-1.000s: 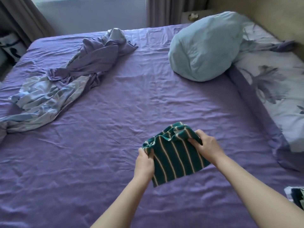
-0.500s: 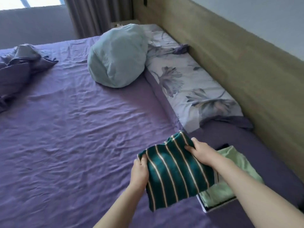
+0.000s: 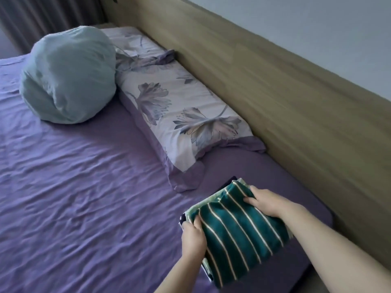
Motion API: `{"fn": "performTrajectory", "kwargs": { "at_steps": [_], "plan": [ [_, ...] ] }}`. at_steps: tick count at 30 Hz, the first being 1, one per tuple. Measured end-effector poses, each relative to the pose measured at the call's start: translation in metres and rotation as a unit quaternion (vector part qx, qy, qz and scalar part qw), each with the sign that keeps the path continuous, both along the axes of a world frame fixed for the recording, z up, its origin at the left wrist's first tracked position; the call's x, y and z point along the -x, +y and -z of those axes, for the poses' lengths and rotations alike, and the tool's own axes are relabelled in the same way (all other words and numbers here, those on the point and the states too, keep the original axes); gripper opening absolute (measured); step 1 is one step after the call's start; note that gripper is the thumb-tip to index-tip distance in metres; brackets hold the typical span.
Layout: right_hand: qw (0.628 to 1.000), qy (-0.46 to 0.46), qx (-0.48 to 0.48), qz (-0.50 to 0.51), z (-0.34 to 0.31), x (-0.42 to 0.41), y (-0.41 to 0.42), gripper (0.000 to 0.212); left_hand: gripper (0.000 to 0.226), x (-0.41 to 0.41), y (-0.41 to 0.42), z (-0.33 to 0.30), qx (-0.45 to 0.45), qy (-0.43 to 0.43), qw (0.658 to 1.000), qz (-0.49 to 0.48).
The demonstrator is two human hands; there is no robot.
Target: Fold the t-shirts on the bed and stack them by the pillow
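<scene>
- Head view: folded green striped t-shirt [image 3: 237, 240] lies on a stack, pale green shirt [image 3: 203, 205] under it, prob. a dark one at the bottom, edge only.
- Stack sits on purple sheet [image 3: 84, 187], just beside floral pillow [image 3: 179, 115], near headboard [image 3: 275, 98].
- Left hand [image 3: 193, 240] grips shirt's near-left edge, thumb on top.
- Right hand [image 3: 273, 203] holds far-right edge, fingers curled over it.
- Shirt btwn both hands.

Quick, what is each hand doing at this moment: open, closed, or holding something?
Left hand: grips the near-left edge of the striped green t-shirt.
Right hand: grips the far edge of the same t-shirt, on the stack.
</scene>
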State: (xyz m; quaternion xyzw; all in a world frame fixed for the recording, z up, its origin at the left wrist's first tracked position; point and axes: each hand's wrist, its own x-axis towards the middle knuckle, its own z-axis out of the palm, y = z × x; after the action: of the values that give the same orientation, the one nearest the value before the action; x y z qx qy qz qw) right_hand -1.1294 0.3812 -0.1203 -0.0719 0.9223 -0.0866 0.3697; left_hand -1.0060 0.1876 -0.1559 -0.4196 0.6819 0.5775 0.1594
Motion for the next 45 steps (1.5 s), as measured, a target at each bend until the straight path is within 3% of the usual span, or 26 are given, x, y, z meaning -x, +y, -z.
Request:
{"fn": "performTrajectory", "kwargs": {
  "at_steps": [5, 8, 12, 13, 16, 18, 20, 21, 23, 24, 27, 30, 39, 44, 45],
  "plan": [
    [0.993, 0.106, 0.029, -0.043, 0.017, 0.008, 0.002, 0.041, 0.019, 0.002, 0.001, 0.011, 0.085, 0.094, 0.992, 0.005],
    [0.978, 0.187, 0.039, -0.082, 0.02, 0.003, 0.0, 0.045, 0.02, 0.002, -0.003, 0.013, 0.12, 0.098, 0.988, 0.02],
    [0.964, 0.242, 0.04, -0.105, 0.025, -0.009, 0.003, 0.084, 0.02, 0.0, -0.004, 0.018, 0.145, 0.054, 0.987, 0.032],
    [0.962, 0.249, 0.032, -0.104, 0.026, -0.009, 0.004, 0.083, 0.021, 0.001, -0.002, 0.018, 0.151, 0.043, 0.987, 0.035],
    [0.952, 0.292, 0.047, -0.082, 0.035, -0.009, 0.008, 0.038, 0.023, 0.008, 0.003, 0.016, 0.194, 0.045, 0.98, 0.019],
    [0.918, 0.387, 0.058, -0.068, 0.042, -0.013, 0.01, 0.039, 0.03, 0.01, 0.007, 0.015, 0.306, 0.109, 0.945, 0.03],
    [0.873, 0.472, 0.1, -0.074, 0.044, -0.025, 0.009, 0.031, 0.034, 0.006, 0.019, 0.011, 0.398, 0.202, 0.885, 0.136],
    [0.857, 0.491, 0.119, -0.099, 0.045, -0.033, 0.005, 0.023, 0.037, 0.003, 0.027, 0.01, 0.403, 0.232, 0.86, 0.21],
    [0.864, 0.461, 0.118, -0.165, 0.053, -0.046, 0.0, 0.025, 0.048, -0.005, 0.044, 0.017, 0.402, 0.23, 0.818, 0.341],
    [0.887, 0.41, 0.091, -0.194, 0.056, -0.048, -0.001, 0.034, 0.06, -0.007, 0.049, 0.024, 0.407, 0.194, 0.801, 0.394],
    [0.923, 0.324, 0.006, -0.206, 0.081, -0.042, 0.003, 0.062, 0.093, -0.006, 0.052, 0.048, 0.44, 0.136, 0.758, 0.461],
    [0.942, 0.278, -0.014, -0.187, 0.092, -0.037, 0.003, 0.067, 0.103, -0.002, 0.045, 0.064, 0.44, 0.126, 0.753, 0.473],
    [0.947, 0.264, -0.018, -0.183, 0.112, -0.028, -0.003, 0.068, 0.109, 0.012, 0.047, 0.091, 0.435, 0.145, 0.756, 0.467],
    [0.966, 0.195, -0.042, -0.163, 0.091, -0.029, -0.018, 0.069, 0.107, 0.019, 0.038, 0.062, 0.391, 0.082, 0.757, 0.516],
    [0.967, 0.194, -0.045, -0.157, 0.077, -0.027, -0.024, 0.067, 0.102, 0.026, 0.033, 0.046, 0.394, 0.084, 0.74, 0.539]
  ]
}}
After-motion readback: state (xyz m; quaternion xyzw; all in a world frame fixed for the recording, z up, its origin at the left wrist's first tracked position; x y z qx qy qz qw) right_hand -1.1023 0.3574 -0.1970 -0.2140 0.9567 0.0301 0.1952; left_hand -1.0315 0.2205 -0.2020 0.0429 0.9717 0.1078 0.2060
